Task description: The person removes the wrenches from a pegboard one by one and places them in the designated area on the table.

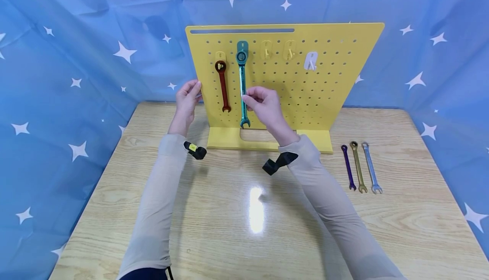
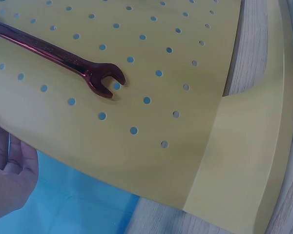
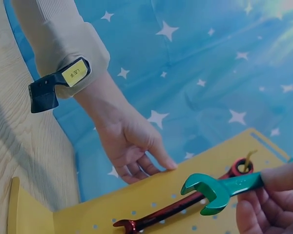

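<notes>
Wood-grain table (image 1: 229, 229) | blue star-printed backdrop (image 1: 76, 59) | yellow pegboard (image 1: 324, 85) upright

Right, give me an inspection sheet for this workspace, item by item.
Surface: wooden table, with a glare spot.
Job's things: yellow pegboard stands upright; teal wrench and red wrench hang on its hooks.
Clutter: purple wrench, gold wrench and silver-blue wrench lie side by side right of the board.
Grips: left hand steadies the board's left edge with straight fingers; right hand pinches the teal wrench's shaft.
Cables: nothing seen; black wrist straps only.
Surroundings: blue star-print cloth behind and beside.
</notes>
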Demonstrator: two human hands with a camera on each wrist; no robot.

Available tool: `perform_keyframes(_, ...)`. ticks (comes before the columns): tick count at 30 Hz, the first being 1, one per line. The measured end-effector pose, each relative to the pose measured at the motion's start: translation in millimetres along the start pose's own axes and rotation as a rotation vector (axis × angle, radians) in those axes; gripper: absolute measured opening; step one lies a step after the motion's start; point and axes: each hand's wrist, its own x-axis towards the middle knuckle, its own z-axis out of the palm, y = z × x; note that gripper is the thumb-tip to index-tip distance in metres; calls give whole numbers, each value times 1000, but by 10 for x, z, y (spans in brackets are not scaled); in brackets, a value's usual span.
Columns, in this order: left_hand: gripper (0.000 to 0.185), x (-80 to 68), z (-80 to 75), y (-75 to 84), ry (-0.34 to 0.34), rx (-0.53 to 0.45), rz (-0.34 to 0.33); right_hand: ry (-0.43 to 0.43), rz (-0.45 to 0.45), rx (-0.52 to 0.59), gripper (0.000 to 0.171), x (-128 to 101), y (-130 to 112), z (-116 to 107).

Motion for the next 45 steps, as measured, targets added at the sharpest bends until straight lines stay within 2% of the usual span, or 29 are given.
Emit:
perform_keyframes(10,11,5,0,-12,-3,7,5,2,-6,6,11,-66,-27,-45)
perform_keyframes(26,7,6,-2,-4,-3,8,-11,11,-16,-22,14,-222,11,-272)
perform_keyframes(32,7,6,-3,-6,-7,14,-17,22,-27,-41,14,-268,71,-412)
perform_keyframes(45,10,1,-1,-18,-3,3,-2,90,16,-93,19,-416,127,-782)
